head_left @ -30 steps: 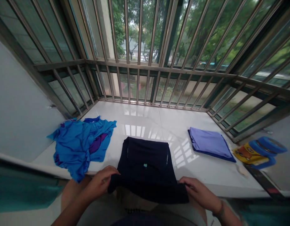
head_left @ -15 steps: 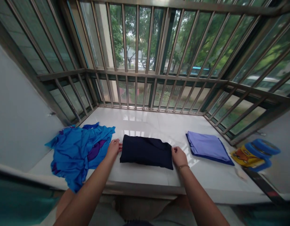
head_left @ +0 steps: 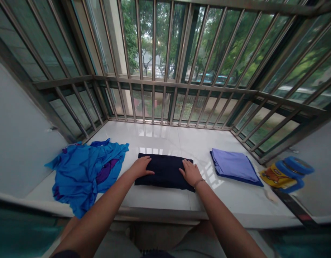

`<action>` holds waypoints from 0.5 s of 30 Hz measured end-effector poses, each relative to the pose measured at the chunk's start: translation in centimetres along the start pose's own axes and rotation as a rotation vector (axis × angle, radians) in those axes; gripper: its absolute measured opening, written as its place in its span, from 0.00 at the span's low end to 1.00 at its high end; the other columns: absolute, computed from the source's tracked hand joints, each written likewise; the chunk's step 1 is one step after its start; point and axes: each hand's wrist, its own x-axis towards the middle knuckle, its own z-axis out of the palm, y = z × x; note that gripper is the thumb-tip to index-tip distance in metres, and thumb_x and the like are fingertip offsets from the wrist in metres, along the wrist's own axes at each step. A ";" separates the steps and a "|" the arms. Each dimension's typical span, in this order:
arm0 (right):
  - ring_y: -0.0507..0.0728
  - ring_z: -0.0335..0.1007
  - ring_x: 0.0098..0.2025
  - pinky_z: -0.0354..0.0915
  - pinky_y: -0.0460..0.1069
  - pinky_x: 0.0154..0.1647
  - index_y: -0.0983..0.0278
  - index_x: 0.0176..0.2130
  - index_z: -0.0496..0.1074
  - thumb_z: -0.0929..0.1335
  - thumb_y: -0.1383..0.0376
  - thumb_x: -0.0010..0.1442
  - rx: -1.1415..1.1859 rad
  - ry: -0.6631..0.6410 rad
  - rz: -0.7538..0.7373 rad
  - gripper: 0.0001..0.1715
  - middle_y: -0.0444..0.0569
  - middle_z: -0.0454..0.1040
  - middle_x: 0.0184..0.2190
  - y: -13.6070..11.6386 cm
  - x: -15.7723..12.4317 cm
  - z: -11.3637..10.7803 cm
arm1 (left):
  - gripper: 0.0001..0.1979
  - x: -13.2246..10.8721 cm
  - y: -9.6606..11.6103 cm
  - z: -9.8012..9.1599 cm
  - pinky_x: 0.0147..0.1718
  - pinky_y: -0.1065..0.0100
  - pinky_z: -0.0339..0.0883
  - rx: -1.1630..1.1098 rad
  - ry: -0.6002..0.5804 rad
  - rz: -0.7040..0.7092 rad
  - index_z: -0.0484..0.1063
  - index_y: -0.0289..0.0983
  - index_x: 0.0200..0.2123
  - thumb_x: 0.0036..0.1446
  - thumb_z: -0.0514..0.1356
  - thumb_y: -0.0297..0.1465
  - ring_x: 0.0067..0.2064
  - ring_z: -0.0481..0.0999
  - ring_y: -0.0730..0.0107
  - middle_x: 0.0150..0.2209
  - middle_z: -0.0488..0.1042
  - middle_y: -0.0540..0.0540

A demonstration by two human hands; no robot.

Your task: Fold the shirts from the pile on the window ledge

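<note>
A dark navy garment [head_left: 165,172], folded into a long rectangle, lies flat on the white window ledge [head_left: 165,139] before me. What kind of garment it is, I cannot tell. My left hand [head_left: 142,167] rests open on its left end, thumb and fingers apart. On the right end my right hand [head_left: 191,173] lies open too, fingers spread over the cloth. To the left is a crumpled heap of bright blue clothes [head_left: 82,172] with purple patches. A lilac folded garment [head_left: 234,165] sits on top of a dark blue one off to the right.
A blue and yellow plastic jar [head_left: 286,173] stands at the right end of the ledge, beside a dark strip [head_left: 296,206] and a small pale object [head_left: 270,196]. Metal bars [head_left: 173,85] close off the window behind. The ledge's front edge [head_left: 162,214] runs close to me.
Both hands have moved from the side edges of the navy garment onto its top, and their fingers have spread out. The cloth looks flatter and smoother. The view has shifted slightly.
</note>
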 end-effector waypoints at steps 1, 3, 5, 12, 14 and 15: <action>0.71 0.58 0.76 0.54 0.73 0.74 0.65 0.73 0.66 0.65 0.54 0.76 -0.020 -0.009 0.054 0.33 0.64 0.61 0.76 0.1 0.3 -0.1 | 0.42 0.3 0.1 -0.5 0.68 0.49 0.65 0.028 -0.014 -0.001 0.76 0.36 0.64 0.50 0.76 0.50 0.69 0.72 0.37 0.69 0.71 0.29; 0.71 0.58 0.76 0.53 0.73 0.75 0.64 0.72 0.67 0.66 0.52 0.75 -0.028 0.011 0.046 0.33 0.64 0.63 0.75 0.3 0.6 -0.5 | 0.40 0.7 0.4 -1.3 0.65 0.50 0.68 0.077 -0.047 -0.008 0.78 0.38 0.61 0.48 0.78 0.50 0.65 0.76 0.37 0.64 0.76 0.30; 0.69 0.63 0.72 0.55 0.68 0.75 0.63 0.70 0.69 0.68 0.52 0.73 0.000 0.045 -0.067 0.33 0.63 0.69 0.71 0.4 0.5 -0.9 | 0.37 1.0 0.8 -1.9 0.61 0.50 0.70 0.099 -0.078 -0.023 0.80 0.39 0.58 0.47 0.79 0.49 0.61 0.78 0.38 0.58 0.80 0.32; 0.64 0.79 0.51 0.70 0.54 0.54 0.61 0.53 0.80 0.76 0.57 0.67 0.061 -0.117 -0.118 0.18 0.55 0.82 0.49 0.7 1.0 -2.2 | 0.18 2.2 1.1 -3.2 0.43 0.61 0.73 0.072 -0.186 -0.021 0.83 0.43 0.36 0.45 0.79 0.43 0.43 0.84 0.50 0.37 0.84 0.44; 0.61 0.79 0.49 0.69 0.52 0.53 0.61 0.48 0.81 0.75 0.58 0.69 0.073 -0.120 -0.152 0.12 0.52 0.82 0.45 0.8 1.3 -3.6 | 0.15 2.4 1.3 -4.6 0.40 0.62 0.72 0.070 -0.182 0.001 0.82 0.42 0.32 0.47 0.78 0.42 0.41 0.83 0.52 0.35 0.83 0.45; 0.60 0.78 0.50 0.69 0.51 0.55 0.61 0.48 0.80 0.73 0.58 0.71 0.079 -0.098 -0.169 0.11 0.52 0.81 0.46 0.8 1.3 -4.5 | 0.13 2.4 1.5 -5.5 0.41 0.62 0.71 0.071 -0.164 0.012 0.82 0.42 0.33 0.50 0.77 0.42 0.43 0.83 0.51 0.37 0.83 0.44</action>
